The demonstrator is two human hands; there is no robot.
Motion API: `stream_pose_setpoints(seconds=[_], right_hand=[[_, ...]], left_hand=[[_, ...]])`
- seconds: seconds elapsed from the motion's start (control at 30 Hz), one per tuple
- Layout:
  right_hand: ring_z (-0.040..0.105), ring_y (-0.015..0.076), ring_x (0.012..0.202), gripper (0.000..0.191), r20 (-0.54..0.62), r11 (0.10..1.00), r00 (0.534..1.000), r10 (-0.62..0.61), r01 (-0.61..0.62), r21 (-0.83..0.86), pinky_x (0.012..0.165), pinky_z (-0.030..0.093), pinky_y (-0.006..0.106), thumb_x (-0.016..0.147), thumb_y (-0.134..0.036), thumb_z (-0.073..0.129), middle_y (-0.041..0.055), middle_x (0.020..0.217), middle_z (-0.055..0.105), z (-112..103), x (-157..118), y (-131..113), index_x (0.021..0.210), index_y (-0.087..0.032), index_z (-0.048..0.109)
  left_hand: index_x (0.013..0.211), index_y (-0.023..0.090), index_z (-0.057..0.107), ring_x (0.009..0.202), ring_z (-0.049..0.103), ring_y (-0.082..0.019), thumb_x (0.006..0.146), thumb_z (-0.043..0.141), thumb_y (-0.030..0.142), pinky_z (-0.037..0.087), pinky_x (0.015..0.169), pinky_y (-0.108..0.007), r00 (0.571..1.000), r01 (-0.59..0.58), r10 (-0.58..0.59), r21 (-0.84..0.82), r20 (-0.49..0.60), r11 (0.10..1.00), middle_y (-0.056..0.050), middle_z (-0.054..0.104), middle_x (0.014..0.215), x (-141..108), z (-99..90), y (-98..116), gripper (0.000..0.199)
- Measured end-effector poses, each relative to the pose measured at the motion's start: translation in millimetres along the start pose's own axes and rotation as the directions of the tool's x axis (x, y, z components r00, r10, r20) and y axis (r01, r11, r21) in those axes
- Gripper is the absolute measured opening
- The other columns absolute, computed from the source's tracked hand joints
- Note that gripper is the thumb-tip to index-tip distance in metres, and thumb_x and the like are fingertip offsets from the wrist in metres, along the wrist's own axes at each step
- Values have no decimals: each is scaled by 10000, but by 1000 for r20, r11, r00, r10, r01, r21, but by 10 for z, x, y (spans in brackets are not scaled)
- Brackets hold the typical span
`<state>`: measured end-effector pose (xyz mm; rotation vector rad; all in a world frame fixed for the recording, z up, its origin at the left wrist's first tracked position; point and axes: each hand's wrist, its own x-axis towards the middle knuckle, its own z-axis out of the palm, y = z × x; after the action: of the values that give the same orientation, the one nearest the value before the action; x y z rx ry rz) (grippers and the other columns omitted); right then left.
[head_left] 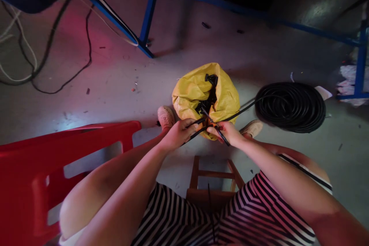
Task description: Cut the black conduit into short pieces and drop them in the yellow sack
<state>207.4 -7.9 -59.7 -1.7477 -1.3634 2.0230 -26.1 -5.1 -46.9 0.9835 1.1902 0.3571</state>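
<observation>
My left hand (179,133) grips a thin black tube (195,133) low in the middle of the view. My right hand (226,130) is closed on a small cutter with an orange part (212,124) and black handles, set against the same tube. The tube runs right to a large black coil (291,105) on the floor. Just beyond my hands stands a yellow bag (196,88), open at the top, with several short black tube pieces (210,96) inside.
I sit on a wooden stool (215,184), my shoes (165,116) either side of the bag. A red plastic chair (43,169) stands at left. Blue frame legs (150,11) and loose cables (52,46) cross the concrete floor behind.
</observation>
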Motion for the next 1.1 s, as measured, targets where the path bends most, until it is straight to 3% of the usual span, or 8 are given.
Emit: stream_pose_setpoints(seconds=[0.1,0.2,0.4,0.57,0.7,0.77,0.97,1.1], right_hand=[[510,111,530,561,-110,984,990,-93,109,142,507,372,238,688,-690,830,-35,582,560,-15,-29,-118,702,-183,591],[568,130,576,545,-108,945,988,-113,140,294,559,452,258,629,-608,900,-31,663,628,-22,-63,-214,863,-183,652],[593,142,602,511,-218,902,958,-185,254,350,602,496,282,674,-595,884,-28,670,629,-204,-144,-351,865,-200,623],[534,149,668,565,-272,943,941,-200,261,208,649,443,296,782,-736,737,-14,715,580,-337,-220,-353,872,-200,582],[532,180,782,554,-107,964,964,-243,253,89,736,438,324,859,-743,650,11,835,555,-224,-323,-275,921,-200,552],[561,214,865,526,2,966,969,-246,245,75,789,451,348,894,-716,624,39,923,592,-122,-391,-258,1002,-206,551],[579,246,939,501,90,985,981,-171,171,11,825,460,369,912,-691,609,57,991,605,46,-521,-284,1051,-215,540],[582,239,937,522,74,984,982,-174,171,42,850,454,375,906,-714,607,62,1015,623,18,-512,-290,1014,-208,537]], left_hand=[[934,148,606,481,377,-78,948,595,500,291,456,-204,992,-22,14,60,124,998,71,429,586,-41,69,152,352],[937,152,610,520,451,-97,948,607,517,351,505,-219,973,-27,8,80,229,996,59,475,599,-58,104,261,365],[965,152,678,846,609,-174,976,600,513,483,743,-277,939,-208,166,111,303,972,-55,687,918,-37,-27,292,369],[830,175,606,719,539,-149,1019,536,504,458,675,-264,961,-241,225,86,161,967,-30,594,777,-81,-157,331,386],[871,192,595,599,426,-129,979,592,525,388,537,-244,982,-169,166,-27,-88,985,8,483,690,-116,-167,369,351],[943,188,621,580,394,-122,971,603,515,362,516,-239,979,-157,149,-51,-137,986,21,453,682,-126,-135,372,329],[991,154,642,618,409,-120,1003,569,493,347,553,-242,981,-192,191,53,13,980,10,513,723,-132,-66,373,347],[943,152,650,704,470,-145,987,588,475,393,635,-262,982,-186,187,92,0,978,-16,570,791,-125,-52,411,332]])
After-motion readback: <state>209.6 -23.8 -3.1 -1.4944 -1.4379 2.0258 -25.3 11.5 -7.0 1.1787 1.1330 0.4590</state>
